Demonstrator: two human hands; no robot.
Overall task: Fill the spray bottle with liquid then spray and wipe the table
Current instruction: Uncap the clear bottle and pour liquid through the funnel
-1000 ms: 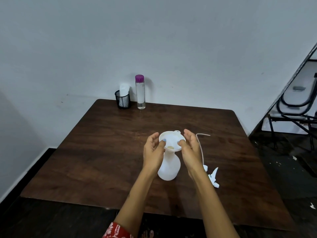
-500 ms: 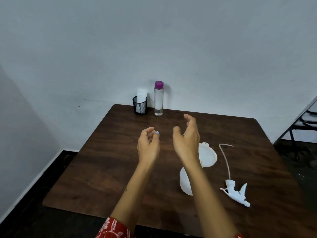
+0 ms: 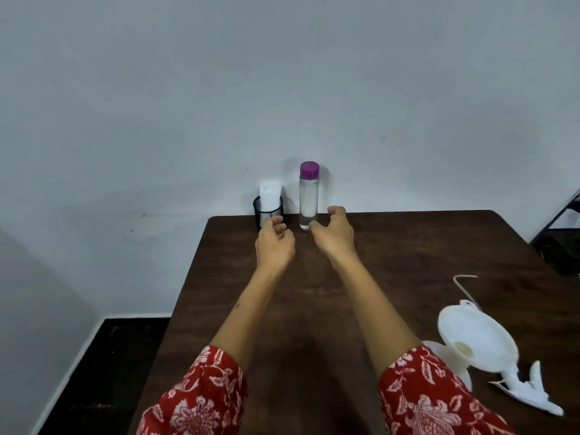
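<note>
A clear bottle [image 3: 308, 199] with a purple cap stands at the table's far edge against the wall, holding clear liquid. My right hand [image 3: 334, 233] is spread just right of its base, thumb and fingers apart, not touching it. My left hand [image 3: 275, 243] hovers left of the bottle with loosely curled fingers, holding nothing. The white spray bottle [image 3: 439, 351] stands at the lower right with a white funnel [image 3: 477, 340] seated in its neck. Its trigger head [image 3: 530, 392] with the long dip tube [image 3: 464, 287] lies on the table beside it.
A black mesh cup [image 3: 268, 211] holding a white folded tissue [image 3: 270, 196] sits left of the clear bottle. The dark wooden table [image 3: 314, 309] meets a grey wall. A black chair frame [image 3: 558, 221] is at the right edge.
Both hands left the funnel on the spray bottle and reached forward to the clear bottle at the far edge. The view swung left, so the spray bottle now sits at lower right.
</note>
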